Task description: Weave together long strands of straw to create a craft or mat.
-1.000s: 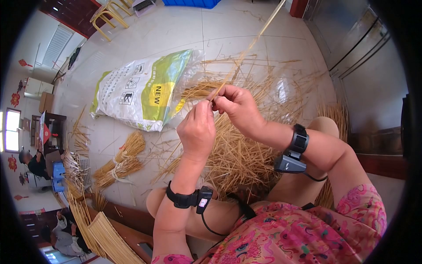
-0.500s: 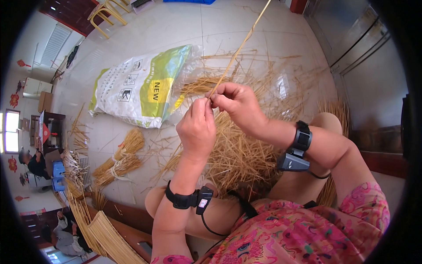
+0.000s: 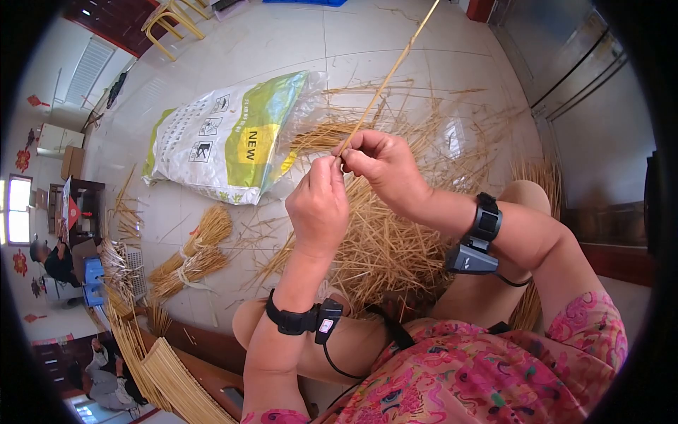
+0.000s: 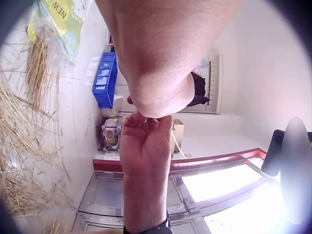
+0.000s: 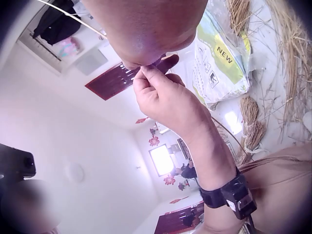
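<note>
"NEW" on sack (black on yellow).

Pale, glossy tiled floor with thin dark joints. A large heap of loose golden straw spreads across the middle, with scattered stalks fanning out beyond it. Left of the heap lies a white-and-green plastic sack printed "NEW", its clear open end beside a sheaf of straw. Nearer the viewer, two tied straw bundles lie side by side. Farther left appears to be a pale plastic basket, distorted by the lens.
</note>
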`<state>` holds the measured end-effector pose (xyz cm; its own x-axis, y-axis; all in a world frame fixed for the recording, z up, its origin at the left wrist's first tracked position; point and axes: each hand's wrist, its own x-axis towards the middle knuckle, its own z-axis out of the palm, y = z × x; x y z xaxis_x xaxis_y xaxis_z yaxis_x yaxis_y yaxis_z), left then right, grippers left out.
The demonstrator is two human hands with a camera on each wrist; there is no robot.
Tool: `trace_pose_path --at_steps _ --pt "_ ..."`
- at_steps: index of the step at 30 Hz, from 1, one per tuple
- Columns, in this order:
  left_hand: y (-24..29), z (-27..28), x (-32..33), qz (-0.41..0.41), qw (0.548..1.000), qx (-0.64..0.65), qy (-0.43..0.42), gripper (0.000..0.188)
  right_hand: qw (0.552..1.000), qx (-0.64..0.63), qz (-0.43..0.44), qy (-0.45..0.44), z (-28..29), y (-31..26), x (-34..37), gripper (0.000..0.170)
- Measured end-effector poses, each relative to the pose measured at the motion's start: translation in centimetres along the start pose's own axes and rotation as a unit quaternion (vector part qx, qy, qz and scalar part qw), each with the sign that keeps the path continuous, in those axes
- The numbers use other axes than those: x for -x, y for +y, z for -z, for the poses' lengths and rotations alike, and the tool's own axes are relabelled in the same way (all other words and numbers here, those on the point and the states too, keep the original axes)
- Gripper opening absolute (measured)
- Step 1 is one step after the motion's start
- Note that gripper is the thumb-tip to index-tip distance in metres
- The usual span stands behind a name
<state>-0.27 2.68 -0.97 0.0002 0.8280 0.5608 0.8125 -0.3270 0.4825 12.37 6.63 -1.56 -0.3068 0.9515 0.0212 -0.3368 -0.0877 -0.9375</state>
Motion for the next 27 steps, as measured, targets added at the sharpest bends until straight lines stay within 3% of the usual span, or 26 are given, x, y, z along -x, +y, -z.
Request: trace_pose_path --at_steps 11,14,27 --pt "-0.58 0.02 -0.07 -0.026 0.999 -0.038 0.008 0.005 0.999 0.038 0.017 -0.021 0.09 0.02 -0.06 0.009" --pt "-0.55 0.08 -0.08 -0.035 0.998 -0.041 0.012 0.006 0.998 0.066 0.007 0.01 -0.01 -0.28 -0.08 0.009" --pt "-0.37 0.12 -0.01 -0.044 0.998 -0.054 0.011 0.006 0.999 0.047 0.007 0.007 0.11 -0.12 -0.03 0.009"
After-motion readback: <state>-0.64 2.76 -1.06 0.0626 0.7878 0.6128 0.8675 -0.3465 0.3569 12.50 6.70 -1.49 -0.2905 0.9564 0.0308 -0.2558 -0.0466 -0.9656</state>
